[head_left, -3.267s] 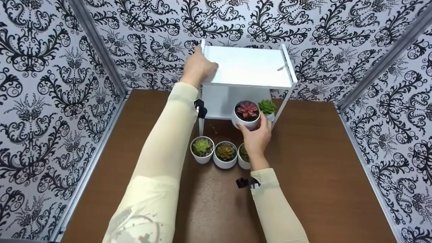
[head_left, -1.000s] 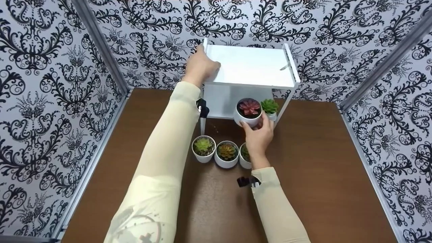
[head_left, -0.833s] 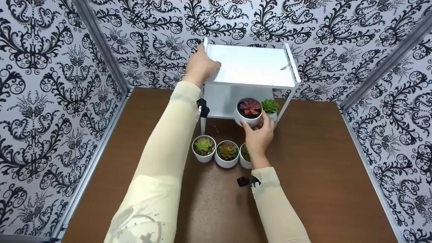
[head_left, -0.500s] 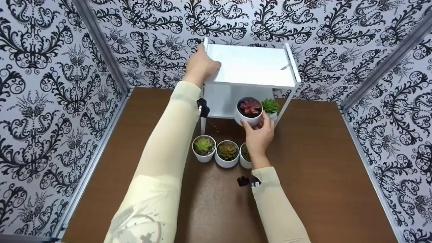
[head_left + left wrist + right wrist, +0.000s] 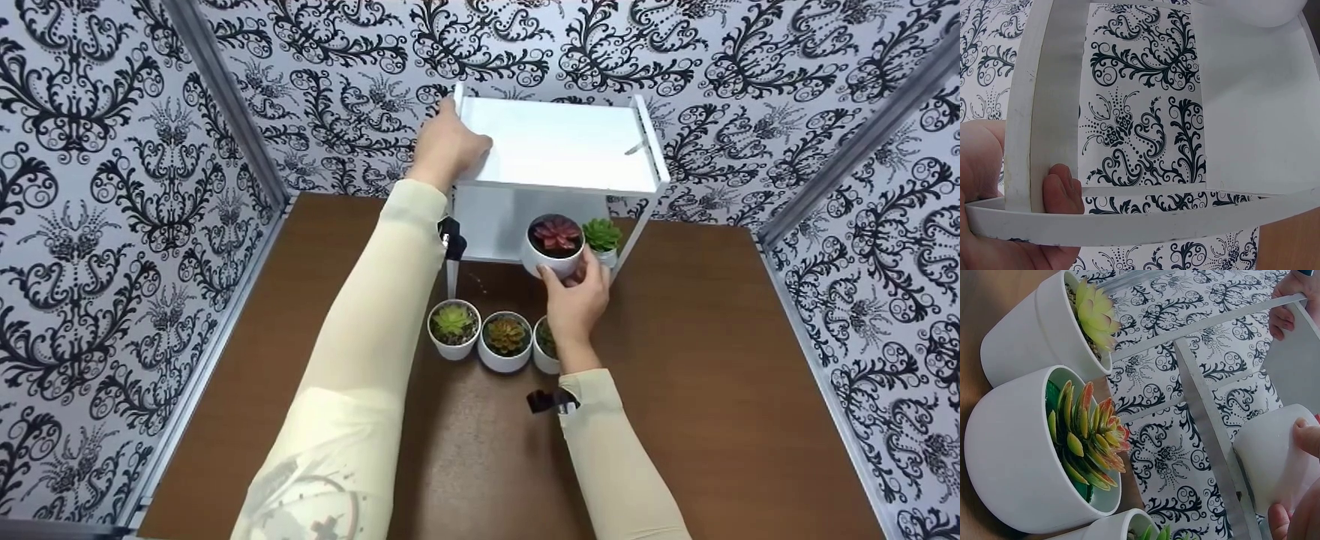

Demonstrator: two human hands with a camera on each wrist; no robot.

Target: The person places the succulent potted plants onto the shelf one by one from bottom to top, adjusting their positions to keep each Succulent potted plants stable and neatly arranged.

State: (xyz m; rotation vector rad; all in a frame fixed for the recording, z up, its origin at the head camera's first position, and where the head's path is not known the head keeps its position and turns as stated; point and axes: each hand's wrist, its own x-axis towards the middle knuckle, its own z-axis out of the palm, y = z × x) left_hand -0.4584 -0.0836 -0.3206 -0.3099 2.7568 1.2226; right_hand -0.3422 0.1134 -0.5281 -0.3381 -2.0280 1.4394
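My left hand [image 5: 448, 148] grips the upper left corner of a white two-tier shelf [image 5: 555, 146]; in the left wrist view its fingertips [image 5: 1062, 188] curl round the frame. In a white pot, a red succulent [image 5: 557, 234] is held by my right hand [image 5: 576, 300] at the lower tier's front edge, thumb on the near side. The right wrist view shows that white pot [image 5: 1275, 455] close against the shelf edge; whether its base rests there I cannot tell. Just right of it, a green succulent [image 5: 601, 235] in a white pot stands on the lower tier.
Before the shelf, a row of white pots stands on the brown table [image 5: 712, 360]: a light green succulent [image 5: 454, 321], an orange-green one [image 5: 505, 337], and another green one [image 5: 547, 341] partly behind my right hand. Patterned walls [image 5: 360, 60] enclose the back and sides.
Held in my right hand, the red succulent's pot has shifted slightly back toward the lower tier. My left hand keeps its grip on the shelf corner. The view has drifted a little.
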